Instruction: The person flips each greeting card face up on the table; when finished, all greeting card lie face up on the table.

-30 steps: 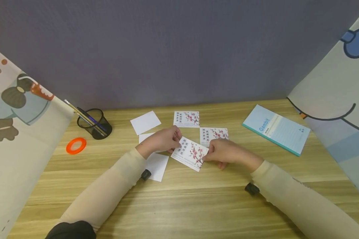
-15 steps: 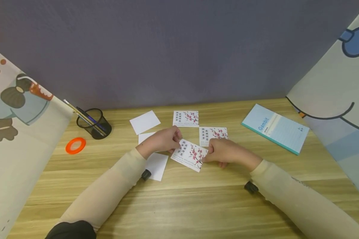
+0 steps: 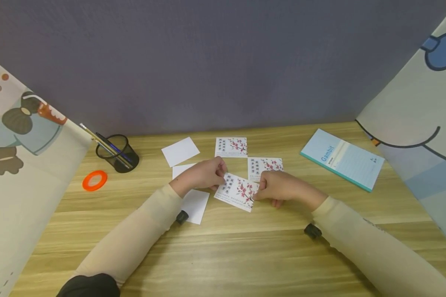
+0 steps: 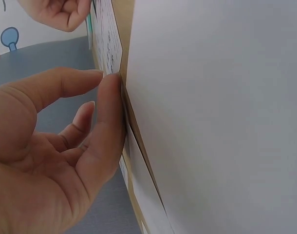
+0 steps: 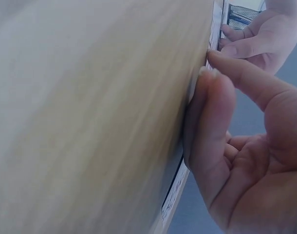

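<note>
A white card (image 3: 237, 193) printed with pink plum blossoms and dark characters lies a little tilted between my hands in the head view. My left hand (image 3: 207, 173) pinches its upper left corner between thumb and forefinger. At its right edge, the thumb and forefinger of my right hand (image 3: 280, 187) hold the card. Behind it are two matching cards, one at the back (image 3: 231, 147) and one (image 3: 265, 168) partly covered by my right hand. Blank white cards lie to the left: one (image 3: 180, 152) farther back, one (image 3: 195, 207) beside my left wrist, and one mostly hidden under that hand.
On the left stand a black mesh pen holder (image 3: 117, 154) with pencils and pens, and an orange ring (image 3: 94, 180). A light blue notebook (image 3: 343, 160) lies at the right. A grey partition (image 3: 223, 66) closes off the back of the wooden table (image 3: 223, 260).
The held card has shifted very slightly to the right and turned a little toward level. Both hands keep their hold on it, and everything else stays put.
</note>
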`<state>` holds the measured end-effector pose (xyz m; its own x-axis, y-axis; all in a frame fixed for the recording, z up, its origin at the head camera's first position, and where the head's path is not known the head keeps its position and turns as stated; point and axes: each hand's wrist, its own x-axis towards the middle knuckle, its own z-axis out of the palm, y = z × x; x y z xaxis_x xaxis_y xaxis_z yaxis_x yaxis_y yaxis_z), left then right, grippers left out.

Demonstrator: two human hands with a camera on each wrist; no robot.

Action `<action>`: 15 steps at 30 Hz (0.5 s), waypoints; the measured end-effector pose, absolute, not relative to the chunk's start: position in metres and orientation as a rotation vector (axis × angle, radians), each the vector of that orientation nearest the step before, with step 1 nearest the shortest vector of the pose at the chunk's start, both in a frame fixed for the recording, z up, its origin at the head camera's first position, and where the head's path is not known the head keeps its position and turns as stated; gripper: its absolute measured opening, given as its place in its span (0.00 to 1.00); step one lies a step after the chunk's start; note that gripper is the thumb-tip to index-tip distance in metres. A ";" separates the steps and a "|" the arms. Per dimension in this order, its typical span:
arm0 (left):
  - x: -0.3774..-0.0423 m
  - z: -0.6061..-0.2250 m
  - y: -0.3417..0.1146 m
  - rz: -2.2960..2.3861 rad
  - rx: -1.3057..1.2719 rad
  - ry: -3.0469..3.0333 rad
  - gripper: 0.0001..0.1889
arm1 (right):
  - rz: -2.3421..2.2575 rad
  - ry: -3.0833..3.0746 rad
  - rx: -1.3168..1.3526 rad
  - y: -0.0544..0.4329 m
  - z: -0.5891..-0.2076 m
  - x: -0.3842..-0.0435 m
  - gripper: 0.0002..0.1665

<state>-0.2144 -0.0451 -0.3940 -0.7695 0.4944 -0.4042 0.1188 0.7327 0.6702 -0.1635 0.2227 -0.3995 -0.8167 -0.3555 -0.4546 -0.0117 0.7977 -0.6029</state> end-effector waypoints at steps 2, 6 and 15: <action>-0.214 -0.394 -0.046 0.868 0.459 2.347 0.16 | -0.813 2.413 -0.269 0.223 -0.399 -0.164 0.21; -0.215 -0.396 -0.047 0.892 0.449 2.325 0.16 | -0.821 2.402 -0.260 0.224 -0.399 -0.165 0.21; -0.216 -0.385 -0.058 0.924 0.475 2.342 0.18 | -0.848 2.406 -0.256 0.224 -0.392 -0.165 0.24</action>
<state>-0.2161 -0.0584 -0.3845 -0.7735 0.5088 -0.3781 0.1137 0.6982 0.7068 -0.1653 0.2240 -0.3918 -0.8195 -0.3529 -0.4515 0.0080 0.7808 -0.6248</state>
